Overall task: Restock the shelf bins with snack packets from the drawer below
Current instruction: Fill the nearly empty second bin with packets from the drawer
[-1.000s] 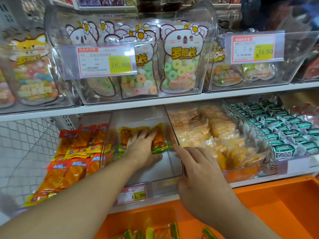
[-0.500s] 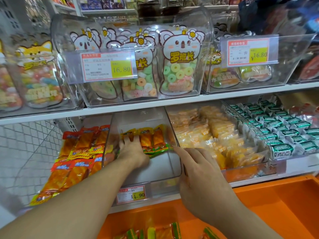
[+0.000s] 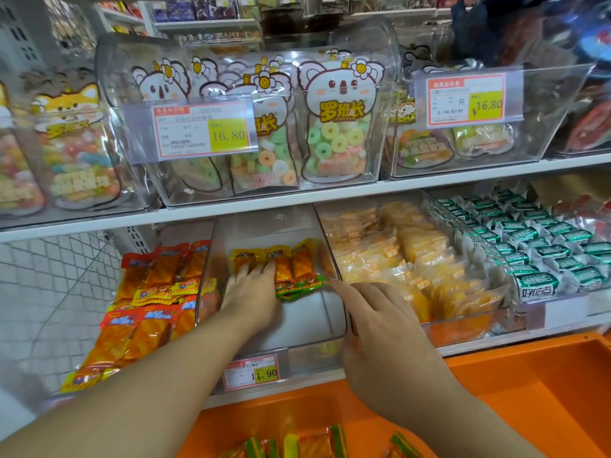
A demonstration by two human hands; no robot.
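- The left hand [image 3: 253, 294] is inside the clear bin [image 3: 337, 312] on the lower shelf. Its fingers are straight and lie flat on the orange snack packets [image 3: 294, 267] at the back of the bin. It holds nothing.
- The snack packets sit in a short row at the back of the bin. Their green ends point to the front.
- The right hand [image 3: 385, 338] rests on the right wall of the same bin, near the front. Its fingers are spread and loose, and it grips no packet.
- Below the shelf is the orange drawer [image 3: 545, 408]. More packets [image 3: 297, 446] with green ends lie in it, at the bottom of the view.
- A price tag [image 3: 250, 372] is on the front of the bin.
- Left of the bin lie red and orange packets [image 3: 148, 299]. Right of it is a bin of yellow packets [image 3: 410, 256].
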